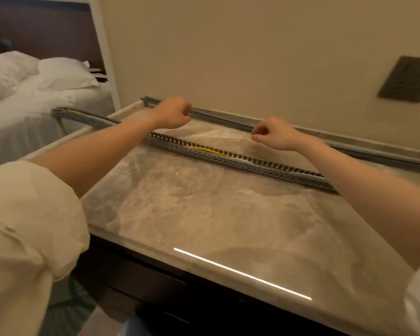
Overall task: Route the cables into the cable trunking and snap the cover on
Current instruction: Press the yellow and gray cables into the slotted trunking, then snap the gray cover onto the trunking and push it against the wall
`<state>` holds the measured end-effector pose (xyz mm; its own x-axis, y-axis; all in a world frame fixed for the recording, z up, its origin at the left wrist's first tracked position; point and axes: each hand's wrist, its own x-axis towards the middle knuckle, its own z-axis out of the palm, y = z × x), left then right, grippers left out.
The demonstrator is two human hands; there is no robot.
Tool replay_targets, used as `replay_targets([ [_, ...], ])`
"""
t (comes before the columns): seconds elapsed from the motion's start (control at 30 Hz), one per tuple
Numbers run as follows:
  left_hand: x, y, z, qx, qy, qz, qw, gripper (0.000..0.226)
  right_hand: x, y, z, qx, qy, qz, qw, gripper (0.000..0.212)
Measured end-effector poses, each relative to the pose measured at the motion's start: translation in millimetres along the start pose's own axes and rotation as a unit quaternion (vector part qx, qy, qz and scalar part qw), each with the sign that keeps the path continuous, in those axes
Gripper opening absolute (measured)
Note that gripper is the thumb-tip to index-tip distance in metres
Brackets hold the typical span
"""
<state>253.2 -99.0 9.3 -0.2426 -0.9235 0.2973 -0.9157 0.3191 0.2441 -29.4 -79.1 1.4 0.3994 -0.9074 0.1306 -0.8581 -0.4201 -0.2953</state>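
Note:
A long grey slotted cable trunking [204,155] lies diagonally across the marble desk [204,214], and its left end sticks out past the desk's edge. A yellow cable [209,150] shows inside it near the middle and again at the left end. The grey cover strip [223,118] lies behind it along the foot of the wall. My left hand [172,113] is curled around the cover near its left end. My right hand [277,135] pinches the cover's near edge further right. Both forearms cross over the trunking.
A dark wall socket plate [407,80] sits on the beige wall at the right. A bed with white pillows [34,93] stands to the left of the desk. A dark drawer front [155,287] runs below the desk's near edge.

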Motion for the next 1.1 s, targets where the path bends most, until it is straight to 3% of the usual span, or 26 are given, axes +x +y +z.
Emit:
replay_targets([
  [0.27, 46.0, 97.1, 38.7, 0.009, -0.055, 0.095, 0.994, 0.038, -66.1, 107.6, -44.3, -0.068, 0.065, 0.144, 0.985, 0.032],
  [0.5, 66.9, 160.4, 65.9, 0.056, -0.130, 0.169, 0.975, 0.057, -104.3, 149.7, -46.9, -0.074, -0.016, 0.217, 0.973, 0.053],
  [0.63, 73.2, 174.6, 80.7, 0.072, -0.154, 0.184, 0.968, 0.059, -110.6, 149.5, -41.6, -0.064, -0.002, 0.214, 0.975, 0.046],
  [0.8, 76.4, 180.9, 90.9, 0.105, -0.150, 0.190, 0.965, 0.062, -116.1, 149.6, -43.6, -0.047, 0.054, 0.172, 0.983, 0.018],
  [0.9, 75.6, 181.9, 94.1, 0.110, -0.159, 0.189, 0.963, 0.062, -117.7, 148.2, -42.5, -0.016, 0.057, 0.160, 0.985, 0.012],
  [1.03, 71.5, 181.5, 97.5, 0.115, -0.193, 0.189, 0.956, 0.044, -118.5, 144.9, -41.6, -0.010, 0.040, 0.142, 0.989, 0.015],
  [1.1, 69.7, 178.8, 96.8, 0.114, -0.168, 0.204, 0.958, 0.033, -118.9, 146.2, -40.2, -0.021, 0.055, 0.139, 0.988, 0.012],
])
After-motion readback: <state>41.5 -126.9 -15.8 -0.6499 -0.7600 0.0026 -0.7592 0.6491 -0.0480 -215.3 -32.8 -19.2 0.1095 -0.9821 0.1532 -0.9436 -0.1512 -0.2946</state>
